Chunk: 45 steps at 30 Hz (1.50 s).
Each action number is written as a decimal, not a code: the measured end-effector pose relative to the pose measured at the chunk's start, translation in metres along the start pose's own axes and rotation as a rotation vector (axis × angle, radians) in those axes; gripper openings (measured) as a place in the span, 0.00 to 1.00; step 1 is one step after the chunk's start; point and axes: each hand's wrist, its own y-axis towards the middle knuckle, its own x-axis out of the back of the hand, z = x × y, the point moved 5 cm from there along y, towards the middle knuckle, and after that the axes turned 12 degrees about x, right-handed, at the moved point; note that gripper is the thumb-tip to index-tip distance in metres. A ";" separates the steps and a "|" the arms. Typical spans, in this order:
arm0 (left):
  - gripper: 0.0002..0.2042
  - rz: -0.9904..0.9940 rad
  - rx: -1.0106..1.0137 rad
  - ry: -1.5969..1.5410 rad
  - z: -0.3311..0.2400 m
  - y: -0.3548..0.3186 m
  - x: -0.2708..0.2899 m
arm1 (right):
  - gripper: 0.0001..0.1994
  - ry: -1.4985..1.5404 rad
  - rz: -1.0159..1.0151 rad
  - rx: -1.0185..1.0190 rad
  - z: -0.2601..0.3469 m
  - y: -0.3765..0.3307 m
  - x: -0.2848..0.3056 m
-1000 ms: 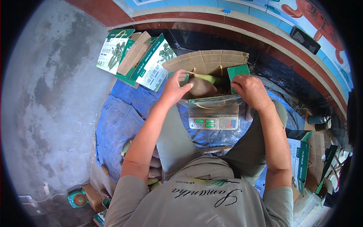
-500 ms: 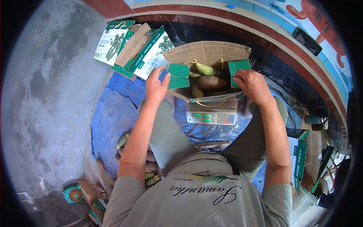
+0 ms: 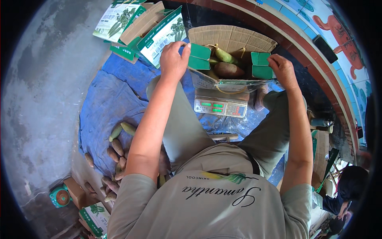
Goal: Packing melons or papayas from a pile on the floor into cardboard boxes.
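Opening upward, the carton (image 3: 227, 36) stretches crosswise; whether left fingers (image 3: 174, 45) or right fingers (image 3: 275, 61) clamp, I cannot tell.

Blue-tiled wall (image 3: 292, 15), stained grey concrete (image 3: 47, 91)

"What sort of place is this?"
"A produce-packing spot, by the look of it: loose vegetables (image 3: 117, 147) lie heaped on and around a blue tarp (image 3: 107, 99)."
"Anything else?"
"An open carton (image 3: 242, 85) of vegetables at a digital scale (image 3: 207, 104), more green-and-white cartons (image 3: 159, 42) nearby."
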 end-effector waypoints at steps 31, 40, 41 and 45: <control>0.18 0.774 -0.314 0.413 -0.023 -0.038 -0.038 | 0.13 -0.556 -0.068 0.062 -0.036 0.091 -0.059; 0.09 0.639 -0.309 0.499 -0.025 -0.021 -0.051 | 0.09 -0.543 0.304 -0.033 -0.044 0.085 -0.082; 0.09 0.623 -0.307 0.516 -0.025 -0.020 -0.051 | 0.09 -0.532 0.321 0.002 -0.042 0.082 -0.081; 0.08 0.625 -0.309 0.465 -0.030 -0.020 -0.052 | 0.08 -0.537 0.187 0.106 -0.041 0.059 -0.067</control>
